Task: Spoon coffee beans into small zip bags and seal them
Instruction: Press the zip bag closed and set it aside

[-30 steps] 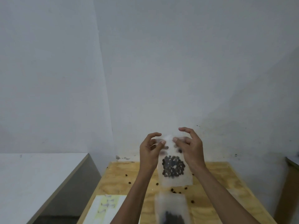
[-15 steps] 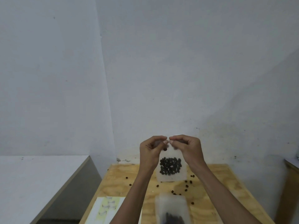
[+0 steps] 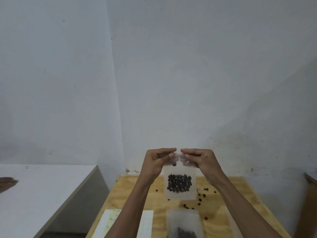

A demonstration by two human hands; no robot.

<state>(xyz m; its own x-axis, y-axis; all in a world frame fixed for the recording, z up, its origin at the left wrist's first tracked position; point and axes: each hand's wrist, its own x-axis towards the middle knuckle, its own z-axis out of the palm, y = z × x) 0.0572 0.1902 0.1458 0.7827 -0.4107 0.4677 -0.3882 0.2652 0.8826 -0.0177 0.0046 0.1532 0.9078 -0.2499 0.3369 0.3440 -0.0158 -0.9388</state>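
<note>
Plywood table [image 3: 240,203] carries loose beans [image 3: 199,199], paper [image 3: 109,224].

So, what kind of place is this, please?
Probably a plain workroom, not a kitchen: a bare white plaster wall, an unfinished plywood worktable scattered with loose dark coffee beans, and a white side table.

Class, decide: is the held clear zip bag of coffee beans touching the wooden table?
Apart. The head view shows the zip bag hanging from both hands above the table.

No text, label, brand or number can be read. The pale sheet [image 3: 113,222] at the near left of the table [image 3: 240,200] carries faint marks, too small and blurred to make out as writing.
</note>
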